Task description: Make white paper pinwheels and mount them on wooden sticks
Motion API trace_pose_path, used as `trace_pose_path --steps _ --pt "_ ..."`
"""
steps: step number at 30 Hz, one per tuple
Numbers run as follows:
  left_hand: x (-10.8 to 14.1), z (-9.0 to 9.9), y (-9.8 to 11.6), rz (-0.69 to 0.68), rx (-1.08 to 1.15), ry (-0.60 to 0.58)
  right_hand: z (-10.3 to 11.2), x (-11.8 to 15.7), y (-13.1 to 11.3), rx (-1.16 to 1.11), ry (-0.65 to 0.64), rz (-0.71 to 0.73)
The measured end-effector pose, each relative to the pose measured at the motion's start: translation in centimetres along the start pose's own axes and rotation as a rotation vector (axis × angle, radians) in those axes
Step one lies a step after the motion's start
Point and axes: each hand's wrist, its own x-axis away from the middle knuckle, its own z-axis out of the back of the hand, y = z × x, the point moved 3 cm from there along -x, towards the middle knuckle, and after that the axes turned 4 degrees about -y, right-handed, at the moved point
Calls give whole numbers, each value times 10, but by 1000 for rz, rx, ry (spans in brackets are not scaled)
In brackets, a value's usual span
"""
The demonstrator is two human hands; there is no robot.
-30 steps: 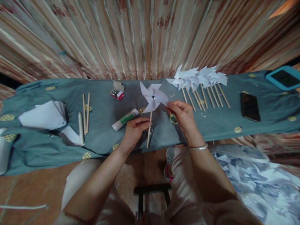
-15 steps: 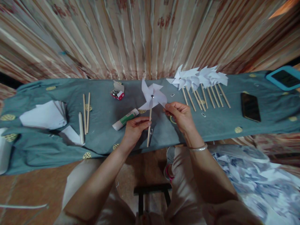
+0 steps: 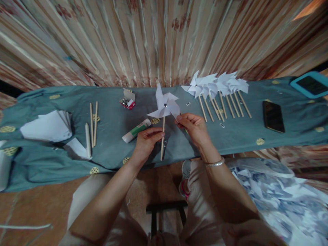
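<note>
A white paper pinwheel with a silver pin at its centre stands upright before me on a thin wooden stick. My left hand pinches that stick below the blades. At the pinwheel's lower right, my right hand has its thumb and forefinger closed at the tip of one blade. A green and white glue stick lies just left of my left hand. Beyond it sits a small opened red and white box of metal pins.
Several pinwheels lie in a row at the back right. A black phone and a blue-framed tablet are farther right. Stacked white paper, loose sticks and a pale pencil-like rod lie left. A bag of paper scraps stands below right.
The pinwheel's blades have turned slightly clockwise. My right hand has moved a little left and down with the blade tip. My left hand stays on the stick.
</note>
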Motion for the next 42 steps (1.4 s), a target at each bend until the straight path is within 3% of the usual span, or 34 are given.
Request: trace_pose_path --steps 42 --pt "0 -3 -1 -26 16 -20 -27 5 2 15 -111 -52"
